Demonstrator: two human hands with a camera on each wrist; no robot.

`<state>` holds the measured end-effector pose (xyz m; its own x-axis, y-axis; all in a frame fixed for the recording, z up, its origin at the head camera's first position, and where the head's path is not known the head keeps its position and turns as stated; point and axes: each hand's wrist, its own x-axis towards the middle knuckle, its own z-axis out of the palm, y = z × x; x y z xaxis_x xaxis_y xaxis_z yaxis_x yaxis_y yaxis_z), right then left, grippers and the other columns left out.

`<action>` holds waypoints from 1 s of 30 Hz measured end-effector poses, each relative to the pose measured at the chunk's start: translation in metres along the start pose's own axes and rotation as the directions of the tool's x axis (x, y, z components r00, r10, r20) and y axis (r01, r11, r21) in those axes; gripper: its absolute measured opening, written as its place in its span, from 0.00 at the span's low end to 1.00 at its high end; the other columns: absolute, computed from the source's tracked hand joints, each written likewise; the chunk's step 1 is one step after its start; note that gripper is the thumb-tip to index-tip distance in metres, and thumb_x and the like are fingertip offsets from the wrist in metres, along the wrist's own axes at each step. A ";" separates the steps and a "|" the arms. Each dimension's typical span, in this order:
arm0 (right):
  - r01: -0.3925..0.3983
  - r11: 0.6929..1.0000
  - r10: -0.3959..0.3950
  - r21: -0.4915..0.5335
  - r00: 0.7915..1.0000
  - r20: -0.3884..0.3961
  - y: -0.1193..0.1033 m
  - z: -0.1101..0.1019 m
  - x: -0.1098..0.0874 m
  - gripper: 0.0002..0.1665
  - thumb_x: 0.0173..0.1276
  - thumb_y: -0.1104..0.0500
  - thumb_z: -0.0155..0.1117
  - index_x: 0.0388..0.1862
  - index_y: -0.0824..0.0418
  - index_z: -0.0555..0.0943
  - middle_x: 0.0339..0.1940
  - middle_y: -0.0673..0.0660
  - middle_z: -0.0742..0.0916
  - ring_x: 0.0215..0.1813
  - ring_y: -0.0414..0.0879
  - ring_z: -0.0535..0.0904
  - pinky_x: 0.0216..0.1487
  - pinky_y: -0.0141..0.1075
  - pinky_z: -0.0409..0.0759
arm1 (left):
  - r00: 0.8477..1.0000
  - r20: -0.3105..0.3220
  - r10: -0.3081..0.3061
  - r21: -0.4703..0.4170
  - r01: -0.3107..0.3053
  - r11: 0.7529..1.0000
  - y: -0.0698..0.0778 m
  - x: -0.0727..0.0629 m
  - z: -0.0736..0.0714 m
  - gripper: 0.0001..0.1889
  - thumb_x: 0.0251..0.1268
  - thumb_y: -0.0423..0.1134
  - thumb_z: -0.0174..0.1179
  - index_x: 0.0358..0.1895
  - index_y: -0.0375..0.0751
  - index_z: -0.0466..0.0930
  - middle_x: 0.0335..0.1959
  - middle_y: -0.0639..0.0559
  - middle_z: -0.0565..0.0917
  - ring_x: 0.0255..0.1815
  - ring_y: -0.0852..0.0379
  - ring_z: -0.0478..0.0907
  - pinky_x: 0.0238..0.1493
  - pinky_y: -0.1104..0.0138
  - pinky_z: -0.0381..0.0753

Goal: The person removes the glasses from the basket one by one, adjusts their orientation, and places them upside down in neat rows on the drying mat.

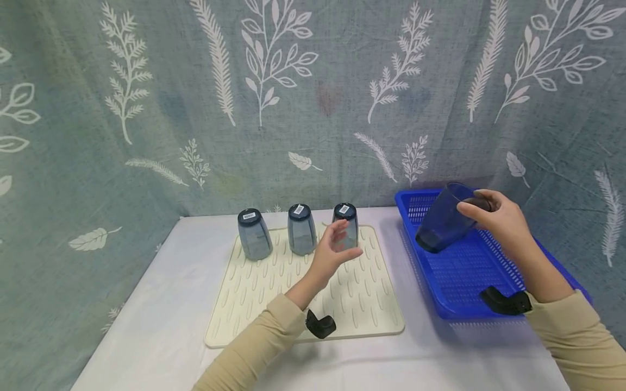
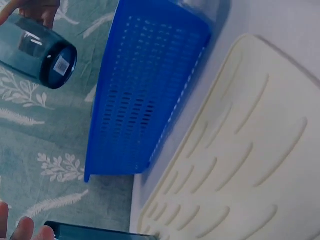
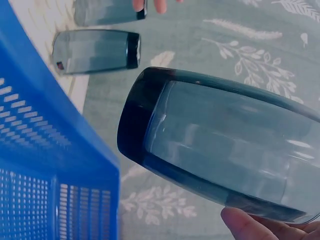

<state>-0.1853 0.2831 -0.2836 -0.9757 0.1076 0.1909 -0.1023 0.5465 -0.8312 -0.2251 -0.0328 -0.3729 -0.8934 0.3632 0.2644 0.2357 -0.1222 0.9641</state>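
Head view: the right hand (image 1: 501,217), at the right of the frame, is gripping one smoked blue-grey tumbler (image 1: 440,222) near its mouth. The tumbler is tilting, base to the lower left, above a perforated blue basket (image 1: 459,279). The left hand (image 1: 332,252), near the centre, is holding nothing; its thumb and fingers are curving apart, in front of the right-hand tumbler (image 1: 345,213). Whether they are touching is not possible to tell. Two matching pieces, the left tumbler (image 1: 255,239) and middle tumbler (image 1: 301,233), are standing beside it in a row; all three are resting base up, stickers showing, on a cream ridged mat (image 1: 259,293). The mat is lying on a white worktop (image 1: 151,320). Leaf-printed grey-green cloth (image 1: 327,146) is hanging across the top.

Left wrist view: the gripped tumbler is showing its stickered base at upper left; the basket is filling the upper middle, the mat the right. Left fingertips are showing at lower left, near one tumbler.

Right wrist view: the gripped tumbler is spanning centre to right, right-hand fingers pressing its lower edge. The basket is occupying the left; two mat tumblers are showing at upper left.
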 end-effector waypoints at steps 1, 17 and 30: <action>0.004 1.000 -0.004 0.004 1.000 -0.004 -0.001 0.002 0.000 0.44 0.65 0.46 0.56 0.70 0.69 0.53 0.55 0.59 0.71 0.38 0.22 0.68 0.33 0.18 0.73 | 1.000 -0.002 -0.002 -0.003 0.002 1.000 0.002 -0.002 0.001 0.37 0.55 0.29 0.61 0.67 0.30 0.52 0.68 0.34 0.57 0.69 0.37 0.52 0.68 0.47 0.52; 0.012 0.995 -0.016 0.096 0.999 0.042 -0.003 0.033 0.002 0.44 0.65 0.47 0.55 0.70 0.69 0.52 0.58 0.64 0.71 0.39 0.23 0.70 0.36 0.20 0.75 | 0.999 -0.027 -0.030 -0.031 0.029 0.999 -0.032 -0.005 -0.006 0.36 0.56 0.34 0.62 0.68 0.38 0.55 0.68 0.39 0.59 0.68 0.40 0.55 0.64 0.53 0.64; -0.034 0.992 0.022 0.118 0.995 0.102 -0.006 0.052 0.001 0.43 0.66 0.45 0.53 0.71 0.67 0.51 0.64 0.69 0.67 0.42 0.27 0.69 0.41 0.25 0.77 | 0.997 -0.036 -0.068 -0.070 0.066 0.995 -0.039 -0.012 -0.007 0.37 0.55 0.36 0.63 0.67 0.37 0.55 0.67 0.38 0.60 0.67 0.39 0.57 0.61 0.56 0.68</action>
<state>-0.1958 0.2371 -0.3057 -0.9924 0.0346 0.1180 -0.0908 0.4405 -0.8931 -0.2263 -0.0390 -0.4134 -0.9208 0.3368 0.1968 0.1491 -0.1622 0.9754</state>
